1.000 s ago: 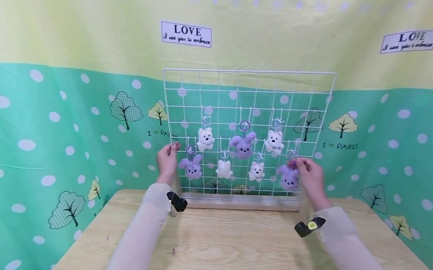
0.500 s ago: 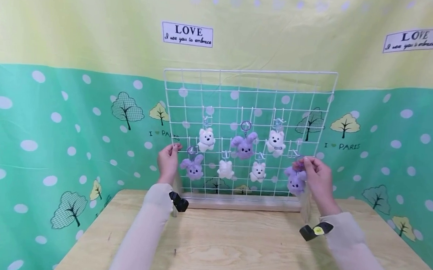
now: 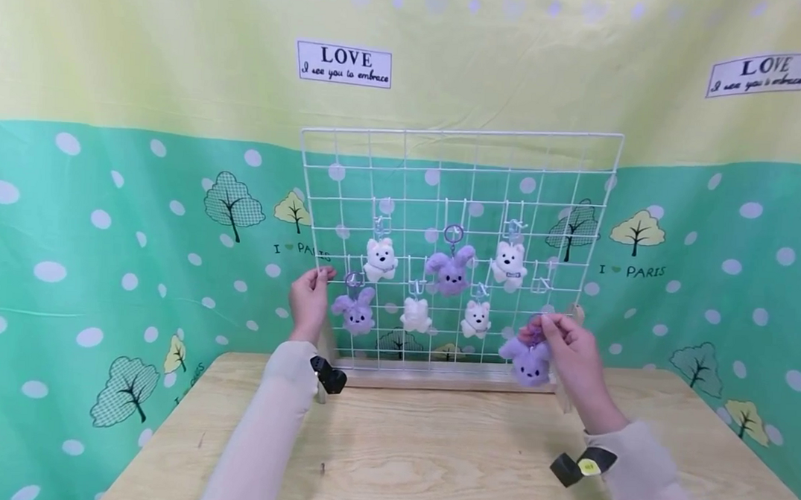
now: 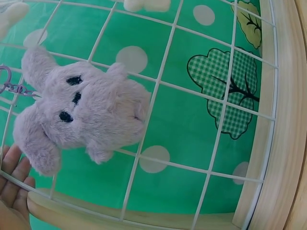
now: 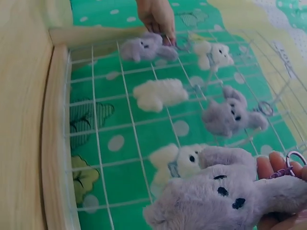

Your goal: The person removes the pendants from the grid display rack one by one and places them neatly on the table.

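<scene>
My right hand [image 3: 572, 356] pinches the ring end of a purple plush bunny keychain [image 3: 528, 363], which dangles in front of the grid's lower right. The right wrist view shows its purple ring [image 5: 293, 162] beside the fingers. With thumb and fingers, my left hand [image 3: 309, 303] grips the left side wire of the white wire grid panel [image 3: 462, 133]. Close to that hand hangs another purple bunny keychain [image 3: 355, 313]; a third purple bunny [image 3: 449, 273] hangs mid-grid. Several white plush dog keychains hang too, including one [image 3: 415, 315] turned back to front. A bare white hook [image 3: 541, 286] sits above the held bunny.
The grid stands upright in a wooden base [image 3: 445, 376] toward the back of a wood-grain table [image 3: 398, 459]. Behind it hangs a green and yellow printed cloth [image 3: 126, 223]. Black cameras [image 3: 329, 374] are strapped at both wrists.
My right hand has taken the purple bunny keychain off the lower right hook, first moving right, then down and back left. My left hand has kept its grip on the grid.
</scene>
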A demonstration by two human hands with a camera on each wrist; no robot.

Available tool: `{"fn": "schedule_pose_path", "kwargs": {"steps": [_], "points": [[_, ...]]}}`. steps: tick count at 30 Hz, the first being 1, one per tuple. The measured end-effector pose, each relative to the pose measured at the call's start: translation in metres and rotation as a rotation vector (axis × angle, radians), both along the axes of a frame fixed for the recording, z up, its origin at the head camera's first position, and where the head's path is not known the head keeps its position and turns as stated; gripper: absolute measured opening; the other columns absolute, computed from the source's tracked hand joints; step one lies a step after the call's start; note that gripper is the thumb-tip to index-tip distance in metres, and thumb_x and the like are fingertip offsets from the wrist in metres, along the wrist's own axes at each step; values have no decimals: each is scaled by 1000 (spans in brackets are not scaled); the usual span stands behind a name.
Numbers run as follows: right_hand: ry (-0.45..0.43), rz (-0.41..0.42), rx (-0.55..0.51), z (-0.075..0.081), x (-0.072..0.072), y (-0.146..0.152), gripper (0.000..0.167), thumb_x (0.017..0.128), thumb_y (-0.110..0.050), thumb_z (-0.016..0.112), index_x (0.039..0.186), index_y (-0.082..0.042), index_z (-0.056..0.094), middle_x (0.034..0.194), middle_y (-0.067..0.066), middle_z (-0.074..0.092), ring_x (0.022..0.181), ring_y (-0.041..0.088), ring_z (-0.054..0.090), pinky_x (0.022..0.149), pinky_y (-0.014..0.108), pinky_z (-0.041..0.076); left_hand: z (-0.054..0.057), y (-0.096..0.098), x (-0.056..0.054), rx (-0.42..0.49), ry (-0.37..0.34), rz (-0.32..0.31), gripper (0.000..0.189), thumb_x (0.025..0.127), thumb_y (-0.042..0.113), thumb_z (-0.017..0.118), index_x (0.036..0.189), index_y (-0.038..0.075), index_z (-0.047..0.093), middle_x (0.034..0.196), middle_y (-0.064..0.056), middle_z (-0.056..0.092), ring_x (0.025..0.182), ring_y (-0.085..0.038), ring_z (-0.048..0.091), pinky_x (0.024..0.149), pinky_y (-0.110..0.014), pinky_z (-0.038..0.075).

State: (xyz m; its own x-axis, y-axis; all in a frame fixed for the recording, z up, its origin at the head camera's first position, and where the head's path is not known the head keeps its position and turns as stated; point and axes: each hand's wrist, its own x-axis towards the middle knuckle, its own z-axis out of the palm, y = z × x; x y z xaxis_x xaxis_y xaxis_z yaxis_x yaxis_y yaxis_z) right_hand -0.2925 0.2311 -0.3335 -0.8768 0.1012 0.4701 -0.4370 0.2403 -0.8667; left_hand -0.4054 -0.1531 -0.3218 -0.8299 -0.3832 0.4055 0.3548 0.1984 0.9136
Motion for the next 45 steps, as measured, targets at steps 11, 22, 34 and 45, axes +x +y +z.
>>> {"fn": "schedule_pose_path", "kwargs": {"steps": [11, 22, 34, 45], "points": [[6, 195, -1, -31, 7, -37, 31, 100, -19, 46, 100, 10, 57, 87, 8, 69, 81, 10, 68, 77, 22, 55, 1, 0, 2, 0, -1, -12, 26, 99, 18, 48, 114, 4, 64, 113, -12, 67, 113, -23, 58, 101, -33, 43], [-70, 379, -35, -62, 5, -75, 30, 100, -16, 47, 98, 12, 56, 85, 14, 68, 80, 11, 68, 76, 24, 56, 2, -2, 2, -1, 0, -15, 26, 100, 18, 47, 115, 4, 64, 114, -11, 66, 114, -23, 57, 102, -34, 43], [-166, 534, -51, -88, 15, -113, 29, 98, -13, 50, 100, 15, 55, 91, 27, 64, 79, 11, 68, 78, 27, 56, -3, -1, 3, -2, -9, -17, 27, 99, 20, 48, 115, 5, 64, 114, -9, 67, 113, -22, 57, 102, -35, 42], [-175, 607, -44, -99, 8, -136, 28, 98, -11, 49, 101, 17, 55, 90, 24, 65, 79, 9, 67, 79, 26, 56, -2, -1, 1, -2, 13, -20, 27, 99, 20, 48, 114, 4, 65, 113, -11, 67, 113, -22, 58, 102, -35, 42]]}}
